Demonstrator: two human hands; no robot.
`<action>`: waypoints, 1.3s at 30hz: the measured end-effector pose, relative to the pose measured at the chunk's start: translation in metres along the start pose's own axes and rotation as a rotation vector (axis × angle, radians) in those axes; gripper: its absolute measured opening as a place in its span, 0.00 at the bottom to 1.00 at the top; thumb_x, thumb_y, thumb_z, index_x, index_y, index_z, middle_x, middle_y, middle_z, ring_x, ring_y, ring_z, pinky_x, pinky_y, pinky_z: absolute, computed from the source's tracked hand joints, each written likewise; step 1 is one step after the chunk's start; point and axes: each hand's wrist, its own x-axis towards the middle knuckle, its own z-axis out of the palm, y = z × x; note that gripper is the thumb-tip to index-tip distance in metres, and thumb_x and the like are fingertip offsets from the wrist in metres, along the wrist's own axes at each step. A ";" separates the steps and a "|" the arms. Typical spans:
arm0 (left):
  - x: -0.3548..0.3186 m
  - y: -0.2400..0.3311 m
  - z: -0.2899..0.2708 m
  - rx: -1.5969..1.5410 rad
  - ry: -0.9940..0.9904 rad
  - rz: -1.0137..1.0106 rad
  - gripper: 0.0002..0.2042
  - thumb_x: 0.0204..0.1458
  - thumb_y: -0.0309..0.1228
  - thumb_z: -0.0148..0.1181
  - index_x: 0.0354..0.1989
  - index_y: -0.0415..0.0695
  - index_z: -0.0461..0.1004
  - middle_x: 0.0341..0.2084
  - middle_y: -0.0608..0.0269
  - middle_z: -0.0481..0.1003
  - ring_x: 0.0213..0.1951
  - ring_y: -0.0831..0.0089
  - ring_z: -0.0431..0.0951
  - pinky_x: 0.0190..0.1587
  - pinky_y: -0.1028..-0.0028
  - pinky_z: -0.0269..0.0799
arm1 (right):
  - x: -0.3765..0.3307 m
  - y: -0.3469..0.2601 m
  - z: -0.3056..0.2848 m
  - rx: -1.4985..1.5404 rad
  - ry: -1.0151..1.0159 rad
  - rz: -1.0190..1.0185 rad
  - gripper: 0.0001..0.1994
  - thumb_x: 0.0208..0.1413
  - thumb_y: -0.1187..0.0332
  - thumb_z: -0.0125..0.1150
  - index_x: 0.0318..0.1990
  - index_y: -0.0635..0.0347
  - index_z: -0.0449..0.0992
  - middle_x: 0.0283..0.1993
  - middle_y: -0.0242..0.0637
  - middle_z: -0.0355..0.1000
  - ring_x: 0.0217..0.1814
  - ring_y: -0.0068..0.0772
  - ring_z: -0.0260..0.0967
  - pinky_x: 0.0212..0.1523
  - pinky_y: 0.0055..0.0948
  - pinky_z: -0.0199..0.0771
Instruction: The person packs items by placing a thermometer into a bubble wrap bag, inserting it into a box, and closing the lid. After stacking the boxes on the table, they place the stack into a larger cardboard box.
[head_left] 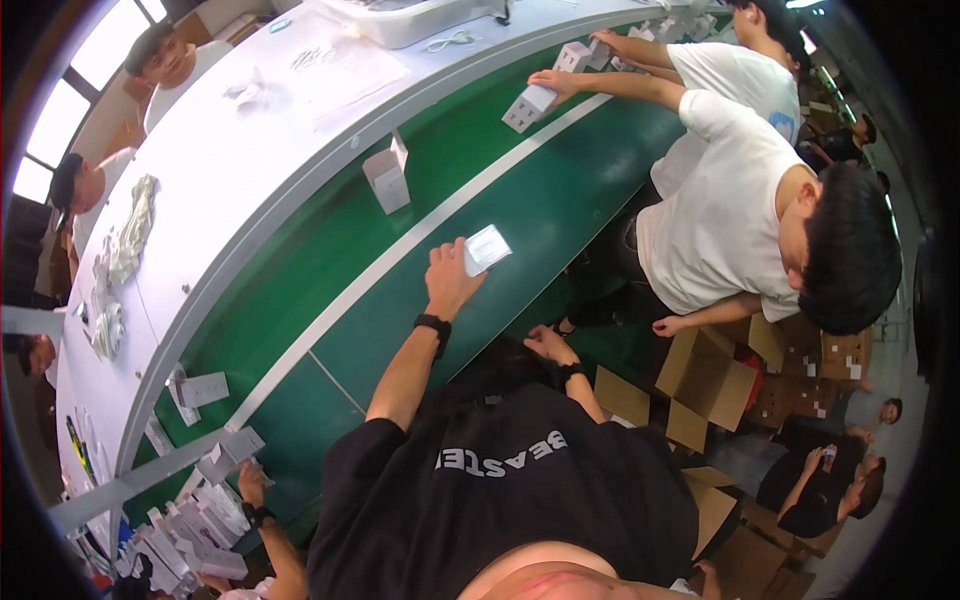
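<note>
**Left hand [452,278] Holding a Glossy White Packet [487,251] Over the Green Worktop [580,190]**

The left hand is gripping the small, flat, box-shaped packet by its near left edge, fingers closing along that side and most of the top face showing; a black wristband [434,332] is circling the wrist; the right hand [549,345] is hanging lower, near the worktop's edge, its fingers bending loosely; whether it is holding anything under the palm, I cannot tell.

Beyond a white divider strip [400,258], a green conveyor belt [300,270] is running alongside, with an open white carton [388,185] standing on it, flaps up; past the belt, a white table [230,165] is bearing a plastic tub [400,25], a white cable [450,41] and bundled white strands [132,235].

To the right, a co-worker in a white T-shirt [725,215] is reaching out to white boxes [527,108] on the belt; an open cardboard box [708,375] is sitting beside that person; at lower left, another co-worker's hand [250,483] is resting close to a cluster of white cartons [185,535].
</note>
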 end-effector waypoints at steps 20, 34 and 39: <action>-0.185 -0.124 -0.011 0.165 0.345 -0.607 0.29 0.48 0.41 0.61 0.59 0.44 0.64 0.57 0.51 0.62 0.61 0.54 0.60 0.57 0.50 0.57 | 0.046 -0.116 0.033 -0.270 -0.340 -0.463 0.13 0.56 0.61 0.63 0.38 0.63 0.73 0.32 0.47 0.75 0.37 0.47 0.74 0.39 0.39 0.73; -0.355 -0.209 0.010 0.534 0.177 -1.195 0.37 0.62 0.56 0.42 0.72 0.44 0.45 0.71 0.39 0.41 0.72 0.47 0.38 0.64 0.34 0.41 | 0.057 -0.135 0.071 -0.702 -0.365 -0.159 0.35 0.36 0.55 0.79 0.47 0.68 0.68 0.53 0.60 0.66 0.55 0.58 0.68 0.53 0.43 0.72; -0.364 -0.214 0.023 0.670 0.306 -1.163 0.36 0.62 0.56 0.40 0.72 0.44 0.45 0.71 0.41 0.42 0.72 0.46 0.39 0.64 0.33 0.42 | 0.055 -0.157 0.069 -0.774 -0.430 -0.115 0.35 0.34 0.61 0.81 0.50 0.67 0.71 0.52 0.60 0.69 0.56 0.58 0.69 0.54 0.43 0.74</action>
